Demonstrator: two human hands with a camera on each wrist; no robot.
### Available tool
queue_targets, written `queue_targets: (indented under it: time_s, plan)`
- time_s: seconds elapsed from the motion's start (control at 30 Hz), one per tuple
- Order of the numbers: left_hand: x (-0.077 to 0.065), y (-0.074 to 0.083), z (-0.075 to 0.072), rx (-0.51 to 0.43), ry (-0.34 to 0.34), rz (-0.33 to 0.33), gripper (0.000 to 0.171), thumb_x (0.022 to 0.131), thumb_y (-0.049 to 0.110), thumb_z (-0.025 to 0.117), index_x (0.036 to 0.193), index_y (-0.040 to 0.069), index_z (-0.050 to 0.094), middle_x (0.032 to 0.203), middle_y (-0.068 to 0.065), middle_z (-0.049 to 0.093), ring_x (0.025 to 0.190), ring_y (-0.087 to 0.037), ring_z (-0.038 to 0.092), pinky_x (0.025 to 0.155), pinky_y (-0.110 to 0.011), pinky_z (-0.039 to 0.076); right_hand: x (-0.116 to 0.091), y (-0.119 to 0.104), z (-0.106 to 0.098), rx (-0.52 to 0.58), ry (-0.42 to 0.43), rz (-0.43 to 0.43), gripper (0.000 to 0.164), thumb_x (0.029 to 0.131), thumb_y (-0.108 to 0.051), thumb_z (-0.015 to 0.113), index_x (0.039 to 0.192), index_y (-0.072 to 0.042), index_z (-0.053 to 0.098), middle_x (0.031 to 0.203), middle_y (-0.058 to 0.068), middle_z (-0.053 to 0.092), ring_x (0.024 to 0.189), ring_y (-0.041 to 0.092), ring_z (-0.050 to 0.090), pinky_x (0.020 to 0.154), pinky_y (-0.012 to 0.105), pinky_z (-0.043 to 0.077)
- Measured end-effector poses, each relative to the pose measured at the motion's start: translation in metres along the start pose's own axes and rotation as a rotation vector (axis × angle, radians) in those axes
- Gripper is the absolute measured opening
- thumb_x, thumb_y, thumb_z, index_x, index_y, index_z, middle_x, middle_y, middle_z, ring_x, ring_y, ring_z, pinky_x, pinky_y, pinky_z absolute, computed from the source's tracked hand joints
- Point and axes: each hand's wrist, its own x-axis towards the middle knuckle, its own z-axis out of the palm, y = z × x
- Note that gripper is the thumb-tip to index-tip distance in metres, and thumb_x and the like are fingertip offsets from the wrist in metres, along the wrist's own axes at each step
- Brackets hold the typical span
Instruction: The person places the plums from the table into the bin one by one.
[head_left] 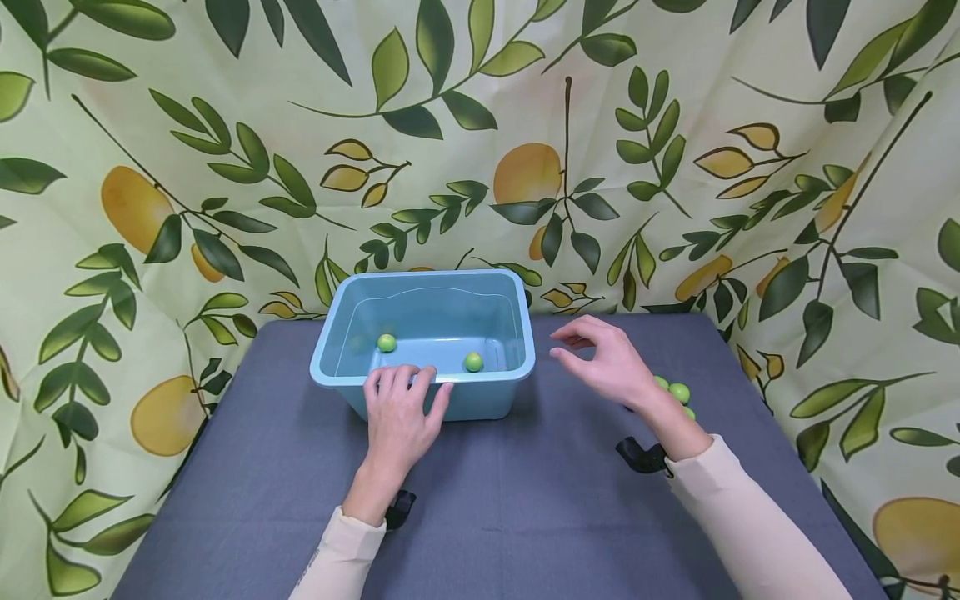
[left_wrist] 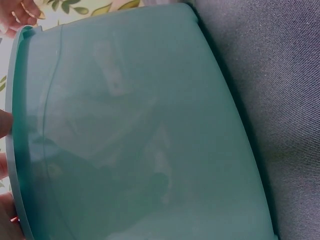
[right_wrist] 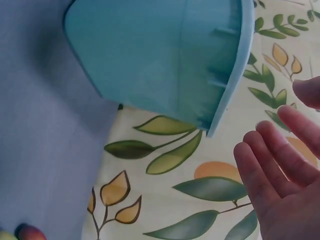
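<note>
A light-blue plastic basin point(head_left: 420, 400) stands on the table, with two small green balls point(head_left: 473, 362) lying on its floor. My left hand point(head_left: 401, 421) rests on the basin's front rim, fingers draped over the edge. In the left wrist view, its fingertips point(left_wrist: 5, 123) touch the rim beside the outer wall. To the right of the basin, my right hand point(head_left: 603, 358) hovers above the table, its fingers loosely bent and apart from the rim. Its palm point(right_wrist: 295, 210) faces the right wrist camera and holds nothing.
Several more green balls point(head_left: 679, 392) lie on the table right of the basin, partly behind my right forearm. A red round thing point(right_wrist: 31, 232) shows at the bottom left of the right wrist view. Leaf-patterned cloth point(head_left: 450, 150) closes off the dark table point(head_left: 487, 500) at back and sides.
</note>
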Motion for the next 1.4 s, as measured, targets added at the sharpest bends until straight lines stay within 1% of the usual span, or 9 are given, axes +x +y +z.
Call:
queue_targets:
  time_s: [0.2,0.37,0.5,0.7,0.9,1.03,1.23,1.4]
  plan:
    - [0.001,-0.001,0.0,-0.002,0.011,0.001,0.043,0.102,0.044,0.051,0.107,0.008,0.072,0.099,-0.014,0.064,0.095,-0.037,0.056,0.095,-0.058,0.035,0.0,0.009,-0.003,-0.045,-0.011,0.023,0.019,0.094,-0.016,0.071,0.11,-0.006,0.074,0.105,0.006,0.067,0.098,0.024,0.065,0.091,0.047,0.053]
    - [0.0,-0.001,0.001,-0.005,0.009,0.004,0.042,0.103,0.044,0.05,0.107,0.008,0.072,0.099,-0.015,0.064,0.095,-0.036,0.056,0.095,-0.058,0.035,-0.001,0.02,-0.005,-0.133,-0.035,0.061,0.021,0.096,-0.018,0.068,0.111,-0.005,0.073,0.106,0.009,0.066,0.098,0.025,0.061,0.09,0.047,0.051]
    - [-0.001,-0.001,0.001,-0.008,0.016,0.009,0.041,0.102,0.043,0.051,0.107,0.008,0.071,0.099,-0.015,0.064,0.096,-0.037,0.056,0.095,-0.058,0.035,-0.001,0.03,-0.006,-0.189,-0.045,0.084,0.023,0.096,-0.019,0.067,0.112,-0.003,0.073,0.107,0.013,0.066,0.098,0.028,0.061,0.089,0.047,0.051]
    - [0.0,-0.001,0.0,-0.01,0.017,0.008,0.041,0.103,0.043,0.051,0.107,0.008,0.071,0.099,-0.014,0.064,0.095,-0.037,0.056,0.095,-0.058,0.035,-0.002,0.05,-0.008,-0.243,-0.066,0.132,0.026,0.096,-0.018,0.067,0.113,0.001,0.072,0.11,0.017,0.066,0.102,0.035,0.062,0.09,0.051,0.05]
    - [-0.001,-0.001,0.001,-0.003,0.018,0.01,0.042,0.103,0.044,0.049,0.107,0.008,0.072,0.099,-0.014,0.064,0.095,-0.037,0.056,0.095,-0.058,0.035,-0.006,0.072,-0.008,-0.286,-0.086,0.212,0.031,0.098,-0.02,0.064,0.117,0.003,0.07,0.113,0.018,0.064,0.105,0.036,0.061,0.091,0.054,0.049]
    - [0.0,-0.001,0.001,-0.001,0.02,0.012,0.043,0.104,0.045,0.049,0.107,0.008,0.072,0.099,-0.015,0.064,0.095,-0.037,0.056,0.095,-0.058,0.035,-0.01,0.085,-0.007,-0.332,-0.095,0.257,0.032,0.098,-0.021,0.063,0.118,0.004,0.07,0.113,0.021,0.064,0.105,0.038,0.061,0.088,0.056,0.049]
    - [0.0,-0.001,0.0,-0.008,0.025,0.012,0.042,0.103,0.043,0.05,0.107,0.008,0.072,0.099,-0.015,0.064,0.095,-0.037,0.056,0.095,-0.059,0.035,-0.014,0.102,-0.005,-0.388,-0.121,0.285,0.033,0.098,-0.02,0.063,0.119,0.005,0.068,0.115,0.024,0.063,0.106,0.04,0.06,0.087,0.057,0.05]
    - [-0.001,-0.001,-0.001,0.003,0.001,0.0,0.042,0.104,0.044,0.05,0.108,0.009,0.071,0.1,-0.014,0.064,0.096,-0.037,0.056,0.097,-0.058,0.035,-0.017,0.116,-0.001,-0.425,-0.142,0.308,0.034,0.097,-0.019,0.063,0.12,0.006,0.067,0.114,0.025,0.062,0.108,0.042,0.059,0.086,0.059,0.05]
